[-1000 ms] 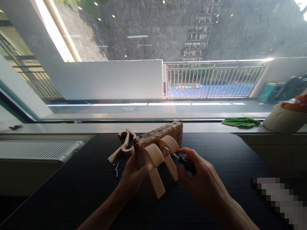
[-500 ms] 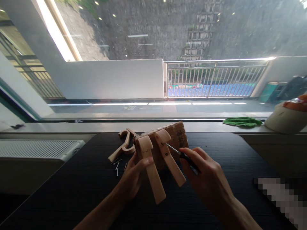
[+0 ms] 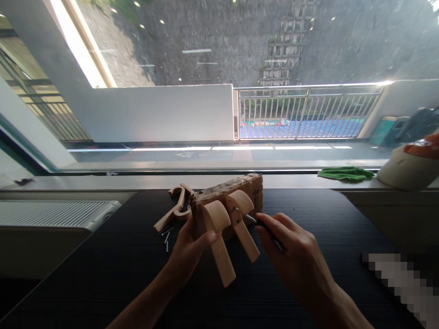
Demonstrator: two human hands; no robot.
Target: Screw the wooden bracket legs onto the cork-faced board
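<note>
My left hand grips the left end of a rough brown block with dark writing, its thumb pressed on a pale wooden hook. A second curved wooden hook sits beside it on the block's front face, with a dark hole in its shank. A small shiny screw shows at that hook's upper hole. Closed around a dark-handled screwdriver, my right hand is to the right of the block. The screwdriver's metal shaft points at the second hook; its tip appears apart from the screw.
Loose wooden hooks lie on the black table left of the block, with several screws near them. Behind the table runs a window sill bearing a green cloth and a pale pot. A white radiator stands left.
The block and its hooks have tilted, so more of the block's top and the hooks' curves show. The screwdriver tip has drawn back to the right from the upper hole.
</note>
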